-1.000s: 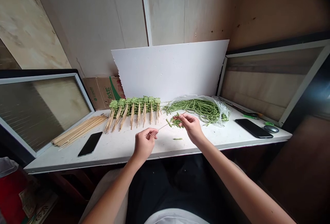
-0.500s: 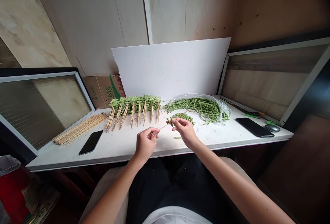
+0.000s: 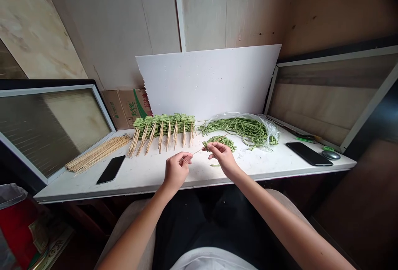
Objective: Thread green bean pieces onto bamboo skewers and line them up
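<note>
Left hand (image 3: 177, 171), right hand (image 3: 222, 157) barely shifted

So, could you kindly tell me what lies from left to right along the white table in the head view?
A black smartphone, then skewered green beans, then a plastic bag of long green beans, then a second black smartphone.

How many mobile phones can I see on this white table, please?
2. One black smartphone lies at the left, near the bamboo skewers; the other lies at the right, beside the plastic bag. Another could be hidden under the bag.
</note>
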`<state>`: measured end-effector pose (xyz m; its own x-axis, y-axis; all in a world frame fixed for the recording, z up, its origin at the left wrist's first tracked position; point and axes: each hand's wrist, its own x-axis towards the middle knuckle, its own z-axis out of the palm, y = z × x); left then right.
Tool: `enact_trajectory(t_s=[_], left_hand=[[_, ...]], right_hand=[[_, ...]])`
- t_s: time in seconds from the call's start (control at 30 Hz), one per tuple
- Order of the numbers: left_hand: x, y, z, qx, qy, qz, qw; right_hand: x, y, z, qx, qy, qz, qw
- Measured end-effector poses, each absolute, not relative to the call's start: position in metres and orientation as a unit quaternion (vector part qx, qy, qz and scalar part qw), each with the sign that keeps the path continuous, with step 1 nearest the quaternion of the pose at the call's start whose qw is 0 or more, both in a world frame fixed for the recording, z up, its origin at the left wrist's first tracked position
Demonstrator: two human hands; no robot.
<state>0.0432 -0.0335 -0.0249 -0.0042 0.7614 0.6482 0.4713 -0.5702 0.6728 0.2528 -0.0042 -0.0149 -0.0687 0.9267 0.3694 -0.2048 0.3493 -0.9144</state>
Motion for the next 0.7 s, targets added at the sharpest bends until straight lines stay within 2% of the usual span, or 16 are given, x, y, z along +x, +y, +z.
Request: enact_trajectory(t_s=[0.37,0.43,0.57,0.7], left_hand=[[0.039,-0.029,-0.024,0.675,0.456,0.561,0.145],[0.036,-0.026,-0.024,0.673,0.457,0.564,0.145],[0.032,-0.022,-0.023,0.668,0.461,0.566,0.146],[0.032,-0.024,-0.023,0.668,0.463,0.559,0.161]], right_hand=[[0.259,-0.002,-0.018,-0.367,-0.643,0.407,0.535],[0.272,0.001,-0.015,-0.381,-0.704,0.352,0.486],[0.309,0.015,-0.016,-0.428,-0.831,0.191,0.298],[0.331,0.029,-0.027,-0.441,-0.856,0.183,0.196]])
